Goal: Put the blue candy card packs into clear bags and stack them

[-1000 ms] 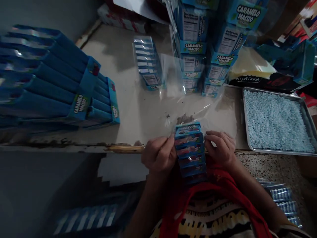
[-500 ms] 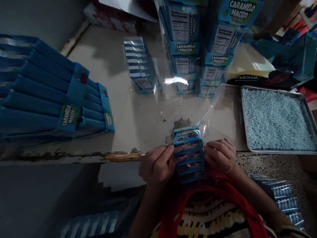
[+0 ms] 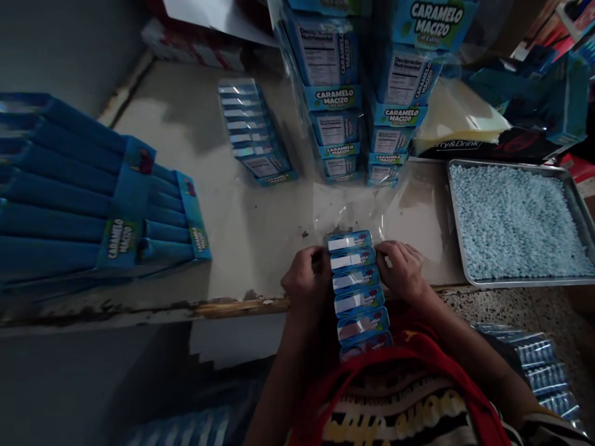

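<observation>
A row of blue candy boxes (image 3: 357,300) runs from the table's front edge back toward my red apron, with their narrow ends facing up. Clear plastic wrapping (image 3: 346,210) spreads on the table beyond the far end of the row and reaches the sides of the boxes. At the left of the far boxes, my left hand (image 3: 305,275) is closed, thumb and fingers pinched at the edge of the plastic. On the other side my right hand (image 3: 400,267) is closed in a similar pinch. The plastic between the fingers is hard to make out.
Tall stacks of wrapped blue boxes (image 3: 332,99) stand at the back, with a shorter wrapped row (image 3: 253,130) to their left. Larger bundled boxes (image 3: 93,204) fill the left side. A metal tray (image 3: 458,232) of pale blue candies is at the right, beside a black box (image 3: 525,145).
The row of boxes has tipped so more of its ends face up, and its far end lies farther onto the table. Both hands have moved slightly up and closer to its far end.
</observation>
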Motion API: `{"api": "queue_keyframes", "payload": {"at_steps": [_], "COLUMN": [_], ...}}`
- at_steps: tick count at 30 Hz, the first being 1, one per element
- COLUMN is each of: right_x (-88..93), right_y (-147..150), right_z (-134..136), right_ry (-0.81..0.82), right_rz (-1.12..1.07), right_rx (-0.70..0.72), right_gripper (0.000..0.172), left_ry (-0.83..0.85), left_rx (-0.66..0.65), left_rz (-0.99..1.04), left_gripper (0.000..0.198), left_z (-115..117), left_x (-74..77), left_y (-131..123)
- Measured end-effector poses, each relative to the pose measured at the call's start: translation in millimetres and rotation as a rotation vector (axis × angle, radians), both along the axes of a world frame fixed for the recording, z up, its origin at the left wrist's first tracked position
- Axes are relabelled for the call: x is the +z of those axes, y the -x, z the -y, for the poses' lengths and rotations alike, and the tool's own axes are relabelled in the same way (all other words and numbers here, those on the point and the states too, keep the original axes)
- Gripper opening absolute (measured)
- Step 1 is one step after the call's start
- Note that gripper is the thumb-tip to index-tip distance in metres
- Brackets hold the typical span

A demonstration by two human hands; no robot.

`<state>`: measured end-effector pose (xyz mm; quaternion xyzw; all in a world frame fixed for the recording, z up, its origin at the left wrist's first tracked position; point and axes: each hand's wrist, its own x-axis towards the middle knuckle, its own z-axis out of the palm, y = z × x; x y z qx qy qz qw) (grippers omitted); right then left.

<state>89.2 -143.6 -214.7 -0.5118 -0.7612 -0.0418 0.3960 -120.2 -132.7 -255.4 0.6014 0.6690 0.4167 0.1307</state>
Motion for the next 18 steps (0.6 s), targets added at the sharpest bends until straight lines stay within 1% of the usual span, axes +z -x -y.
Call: {"api": "queue_keyframes", "payload": {"at_steps": [3,5,7,9,11,15,16,18], "right_x": [-2.7,-2.7,-1.6,-0.5,0.4,2.3,2.7,2.6], "right_y": [7,13,19,23,24,20,18,17], "right_z": [3,6,8,9,8,4,3,3], "right_ry": [0.185,0.332,0.458,0.539,0.587,0.666,0.669,0.659], "right_rz": [-0.246,-0.442,-0.616,-0.691,-0.598,-0.193,-0.132,-0.079], "right_rx": [-0.06,-0.123,-0.162,-0.173,-0.199,-0.261,-0.275,-0.304], "right_gripper": [0.01,0.006,0.013,0.02,0.025,0.023,0.022,0.019], "left_ry": [0.068,0.116,0.141,0.128,0.132,0.216,0.24,0.289], "left_rx": [0.044,0.083,0.093,0.078,0.07,0.062,0.031,-0.046], "left_rz": [-0.015,0.041,0.133,0.164,0.106,-0.026,-0.058,-0.11], "left_gripper": [0.031,0.034,0.037,0.038,0.037,0.032,0.031,0.031], "left_z": [10,14,15,15,15,20,21,22], "left_x": [2.2,1.9,0.9,0.3,0.8,6.2,7.7,9.1], "left_y": [1,-1,-2,-2,2,11,13,14]}}
